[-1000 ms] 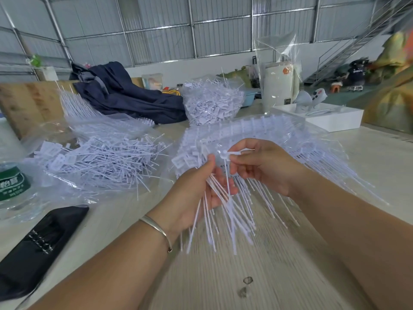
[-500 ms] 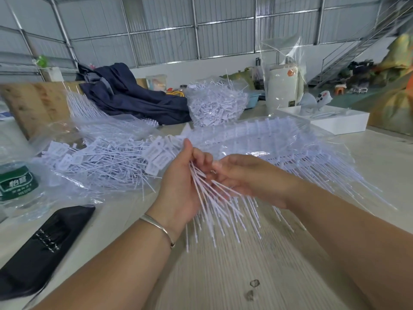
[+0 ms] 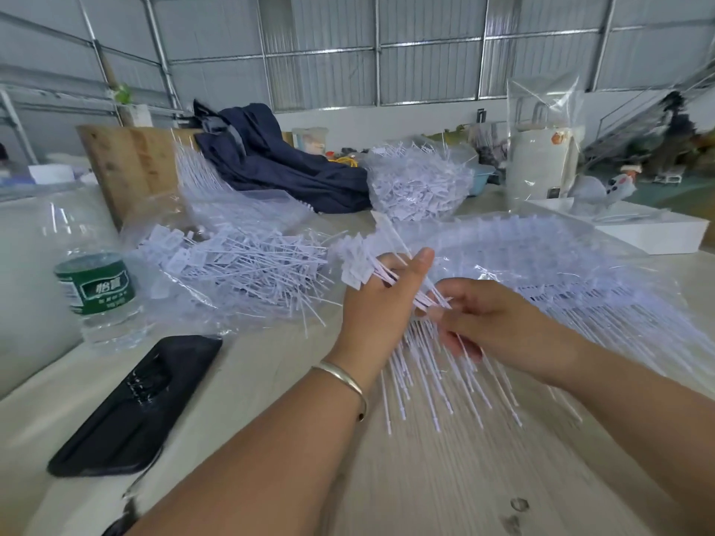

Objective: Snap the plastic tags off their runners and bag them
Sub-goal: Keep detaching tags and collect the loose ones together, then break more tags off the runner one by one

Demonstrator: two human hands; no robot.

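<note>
Tags (image 3: 356, 265) fan from the left hand (image 3: 381, 303), which grasps them, stems slanting toward the right hand (image 3: 499, 323) pinching their tails; bag (image 3: 216, 272) lies left.

Your left hand (image 3: 377, 303) grips a bundle of tags (image 3: 421, 342), heads up, stems fanning down. Your right hand (image 3: 491, 323) pinches the stems just beside it.

Corrugated metal wall (image 3: 425, 44) with steel framing running behind a pale wooden desk (image 3: 445, 477); metal staircase (image 3: 650, 110) rising at right, green floor (image 3: 673, 195) showing below, daylight filling everything evenly.
</note>
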